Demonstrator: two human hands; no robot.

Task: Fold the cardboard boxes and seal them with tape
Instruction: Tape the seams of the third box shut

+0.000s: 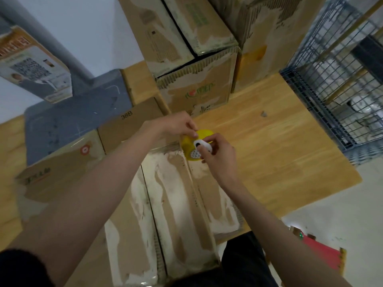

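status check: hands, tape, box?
Both hands on yellow tape dispenser: left hand pinches top, right hand grips front. Box flaps closed. Nothing in the way.

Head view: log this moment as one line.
left hand: pinches yellow tape dispenser | right hand: grips it | box: flaps closed

Cardboard box (176, 204), near edge of table: brown paper board, matt, outer skin torn away in pale rough patches, glossy clear tape along the centre seam. Tape dispenser (196, 145): smooth yellow plastic, white plastic insert. Table (279, 152): light wood, smooth, visible grain. Stacked boxes (194, 59), far edge: scuffed corrugated cardboard. Cage (331, 90), right edge: blue-coated metal wire.
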